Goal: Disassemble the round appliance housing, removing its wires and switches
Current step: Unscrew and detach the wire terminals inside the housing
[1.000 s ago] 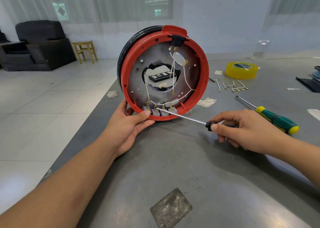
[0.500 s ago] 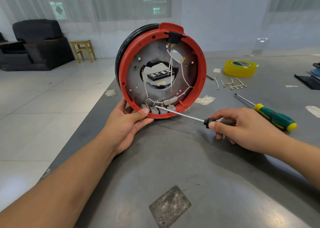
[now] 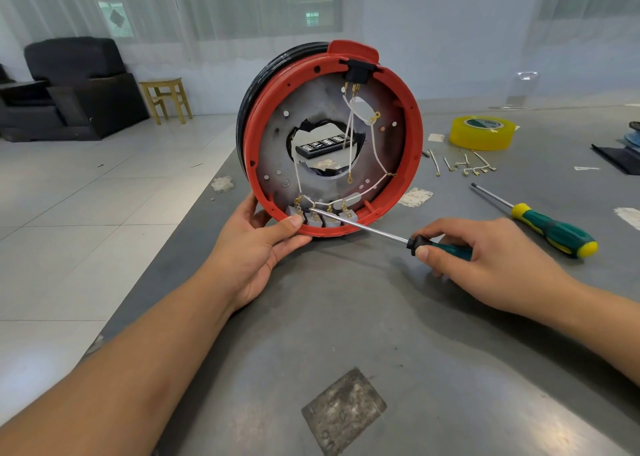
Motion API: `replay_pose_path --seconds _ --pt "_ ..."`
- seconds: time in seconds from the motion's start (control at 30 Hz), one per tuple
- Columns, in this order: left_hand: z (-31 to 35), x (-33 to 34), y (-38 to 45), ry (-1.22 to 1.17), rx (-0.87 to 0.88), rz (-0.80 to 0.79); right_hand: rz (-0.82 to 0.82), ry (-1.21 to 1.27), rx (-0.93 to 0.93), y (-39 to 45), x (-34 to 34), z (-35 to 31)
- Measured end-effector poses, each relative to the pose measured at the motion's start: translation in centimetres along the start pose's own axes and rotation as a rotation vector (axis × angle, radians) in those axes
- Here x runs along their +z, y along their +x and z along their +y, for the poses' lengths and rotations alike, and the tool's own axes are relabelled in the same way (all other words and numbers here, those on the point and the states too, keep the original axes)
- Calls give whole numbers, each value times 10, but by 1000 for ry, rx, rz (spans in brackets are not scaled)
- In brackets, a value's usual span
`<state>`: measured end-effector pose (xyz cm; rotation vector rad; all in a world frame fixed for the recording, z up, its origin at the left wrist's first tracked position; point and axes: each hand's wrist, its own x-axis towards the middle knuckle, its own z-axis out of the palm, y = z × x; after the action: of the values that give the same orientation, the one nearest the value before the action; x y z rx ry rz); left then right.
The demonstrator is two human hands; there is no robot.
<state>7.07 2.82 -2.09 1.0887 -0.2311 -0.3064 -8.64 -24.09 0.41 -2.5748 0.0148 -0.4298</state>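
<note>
On the grey metal worktable (image 3: pixel 346 334), nearest us, we see two bare forearms and one square patch of worn tape residue (image 3: pixel 343 410). The right hand (image 3: pixel 485 265) has its fingers curled round the green-and-black handle of a long-shafted screwdriver (image 3: pixel 440 246), whose tip sits at the bottom row of switches. The left hand (image 3: pixel 256 244) grips the lower rim of the round red plastic housing with black outer ring (image 3: pixel 263 137), thumb pressed on the rim just beside the leftmost switch; the housing stands on edge on the table.

We judge the task partly done. Still fitted: four small grey switches (image 3: pixel 320 217) along the bottom rim, one black socket block (image 3: pixel 358 72) at the top, and thin white wires with brass terminals (image 3: pixel 375 150) strung between them; some ends hang loose. Wire count unclear, several.

Further back: one spare green-and-yellow screwdriver (image 3: pixel 550 229) lies to the right, apart from the hand. Beyond it is a scatter of already removed short wires with brass lugs (image 3: pixel 464 166), roughly six or more, then one yellow tape roll (image 3: pixel 483 132). Through the housing's centre hole, one black bit case (image 3: pixel 323 145).
</note>
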Motion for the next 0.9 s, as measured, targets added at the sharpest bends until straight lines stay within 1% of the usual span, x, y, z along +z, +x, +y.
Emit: replay_pose_path --seconds 0.17,0.43,0.7,0.9 --pt "1 0 0 6 -17 14 -122 134 49 4 -11 4" --pt "2 1 0 19 -40 3 -217 236 85 7 -20 11" --pt "2 1 0 43 -32 3 -191 149 39 6 -17 10" --pt "2 2 0 40 -21 7 -134 15 -20 0 -17 7"
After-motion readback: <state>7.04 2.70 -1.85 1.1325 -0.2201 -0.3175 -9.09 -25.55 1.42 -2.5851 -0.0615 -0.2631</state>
